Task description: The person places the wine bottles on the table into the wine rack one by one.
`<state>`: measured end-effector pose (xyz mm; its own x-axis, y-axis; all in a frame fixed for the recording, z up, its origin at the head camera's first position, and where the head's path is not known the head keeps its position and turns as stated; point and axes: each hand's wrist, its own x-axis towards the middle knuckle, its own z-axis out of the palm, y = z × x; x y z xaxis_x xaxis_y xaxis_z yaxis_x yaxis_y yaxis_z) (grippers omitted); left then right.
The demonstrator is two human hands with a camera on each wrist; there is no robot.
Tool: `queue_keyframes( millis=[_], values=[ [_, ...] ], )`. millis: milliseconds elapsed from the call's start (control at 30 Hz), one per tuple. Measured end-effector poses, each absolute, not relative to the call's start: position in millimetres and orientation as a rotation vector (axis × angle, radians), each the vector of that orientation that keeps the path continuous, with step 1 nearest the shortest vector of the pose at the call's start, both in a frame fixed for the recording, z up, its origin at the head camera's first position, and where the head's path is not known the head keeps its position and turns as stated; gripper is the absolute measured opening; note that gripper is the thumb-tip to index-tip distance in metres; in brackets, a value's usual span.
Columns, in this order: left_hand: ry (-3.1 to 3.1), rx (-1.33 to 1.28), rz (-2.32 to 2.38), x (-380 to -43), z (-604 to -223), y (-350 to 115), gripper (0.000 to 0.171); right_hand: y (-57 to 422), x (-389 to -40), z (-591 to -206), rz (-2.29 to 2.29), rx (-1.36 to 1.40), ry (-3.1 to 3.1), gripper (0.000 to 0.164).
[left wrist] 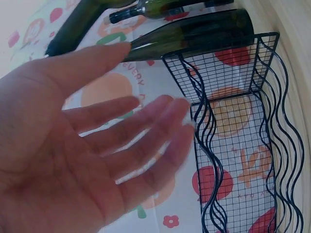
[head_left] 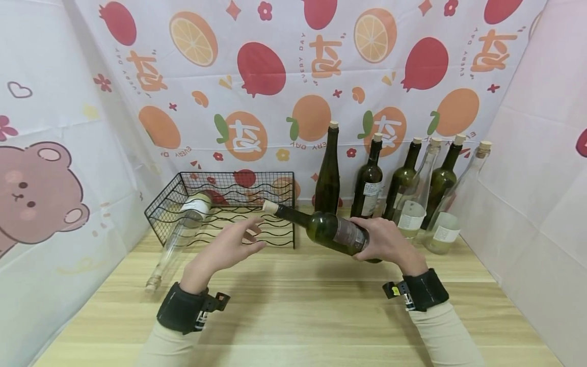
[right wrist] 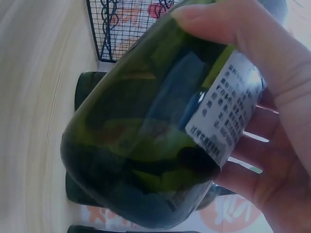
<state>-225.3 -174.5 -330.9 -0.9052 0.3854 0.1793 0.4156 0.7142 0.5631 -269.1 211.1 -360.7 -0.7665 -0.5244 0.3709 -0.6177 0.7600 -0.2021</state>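
Note:
My right hand grips a dark green wine bottle round its body, thumb on one side and fingers on the other in the right wrist view. The bottle is held tilted over the table, its corked neck pointing up and left toward the rack. A pale printed label shows beside the palm. My left hand hovers in front of the black wire wine rack, fingers spread and holding nothing. At the rack's left end lies a clear bottle, its corked neck jutting out toward the front.
Behind the held bottle stand a tall dark bottle and a labelled green bottle. Farther right are more green bottles and two clear ones, the nearer a clear bottle with a white label. A printed cloth hangs behind the wooden table.

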Motion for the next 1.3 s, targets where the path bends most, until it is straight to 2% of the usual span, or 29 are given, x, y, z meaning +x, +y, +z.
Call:
queue_keyframes(
  millis=[200,400,800,1300],
  values=[
    [-2.817,-0.709,-1.063,-223,-328,-178,0.079,207,-266,-359,0.335,0.916,-2.705,0.083],
    [-2.764,-0.819,-0.93,-223,-330,-174,0.069,202,-264,-359,0.269,0.982,-2.713,0.076],
    [-2.863,-0.892,-0.829,-222,-340,-158,0.056,189,-261,-365,0.144,1.043,-2.662,0.08],
    [-3.01,-0.887,-0.808,-223,-349,-145,0.059,171,-255,-369,0.071,1.077,-2.626,0.083]
  ],
)
